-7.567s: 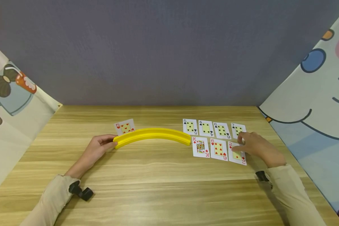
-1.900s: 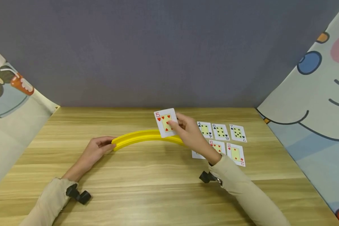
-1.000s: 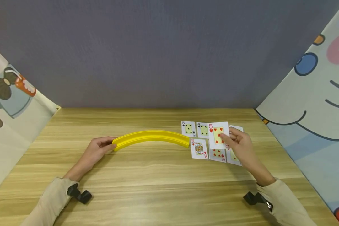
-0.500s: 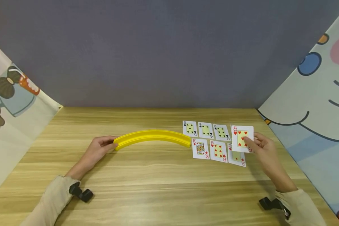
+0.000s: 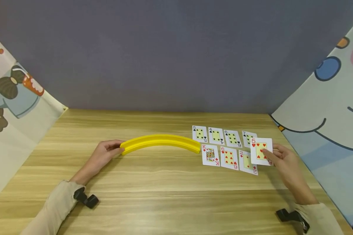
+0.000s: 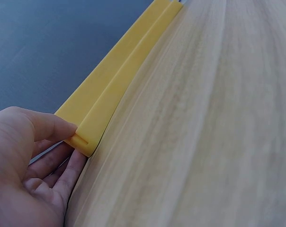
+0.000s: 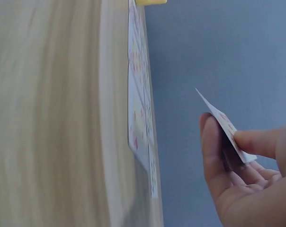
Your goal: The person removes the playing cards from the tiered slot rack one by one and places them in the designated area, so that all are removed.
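A curved yellow card holder (image 5: 161, 140) with a lengthwise groove stands on the table. My left hand (image 5: 103, 156) pinches its left end; the left wrist view shows the thumb on the holder's (image 6: 100, 106) end and the other fingers behind and below. My right hand (image 5: 289, 168) pinches a five of hearts (image 5: 259, 159), thumb on its face. In the right wrist view the card (image 7: 223, 124) is raised off the table and tilted. In the head view it overlaps the seven of spades (image 5: 248, 136) and the two of diamonds (image 5: 246, 167).
Face-up cards lie in two rows right of the holder. Behind are the five (image 5: 199, 134), four (image 5: 216, 136) and six of spades (image 5: 232, 139); in front, the king of diamonds (image 5: 210, 155) and six of hearts (image 5: 229, 158). A grey wall (image 5: 164, 65) rises behind the wooden table (image 5: 153, 202).
The right hand has picked up the five of hearts from behind the holder's left end and carried it right, past the cards. The left hand has stayed on the holder.
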The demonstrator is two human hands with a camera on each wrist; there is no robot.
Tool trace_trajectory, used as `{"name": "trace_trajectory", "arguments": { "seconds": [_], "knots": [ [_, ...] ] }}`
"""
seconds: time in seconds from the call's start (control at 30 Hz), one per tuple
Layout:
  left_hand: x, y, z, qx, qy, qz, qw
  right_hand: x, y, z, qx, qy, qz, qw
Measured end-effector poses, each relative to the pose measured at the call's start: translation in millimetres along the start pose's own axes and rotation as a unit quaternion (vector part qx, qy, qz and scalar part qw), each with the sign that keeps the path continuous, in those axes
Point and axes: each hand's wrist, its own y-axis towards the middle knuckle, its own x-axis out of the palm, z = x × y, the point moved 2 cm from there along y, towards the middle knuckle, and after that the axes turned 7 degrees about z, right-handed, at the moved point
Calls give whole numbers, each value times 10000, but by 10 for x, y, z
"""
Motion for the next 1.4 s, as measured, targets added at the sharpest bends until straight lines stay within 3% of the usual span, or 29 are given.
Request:
{"name": "trace_trajectory", "arguments": {
  "seconds": [0.33,0.47,0.63,0.87,1.2,1.4],
  "knots": [
    [-6,11,10,-104,3,-7,9999,-140,64,205,198,-230,-411,9987],
    [3,16,8,-131,-9,-15,9999,-202,80,310,173,-1187,-490,9916],
    [12,27,3,-92,-59,-23,9999,-249,62,424,165,-2405,-875,9666],
    [5,24,-8,-78,-54,-5,10000,-271,59,473,483,-2168,-1126,9685],
    [-3,-14,-4,-110,-27,-7,9999,-288,66,457,485,-2485,-1078,9614],
    [-6,-9,-3,-2,-27,-13,10000,-322,8,418,343,-3246,-1032,9396]
  ]
}}
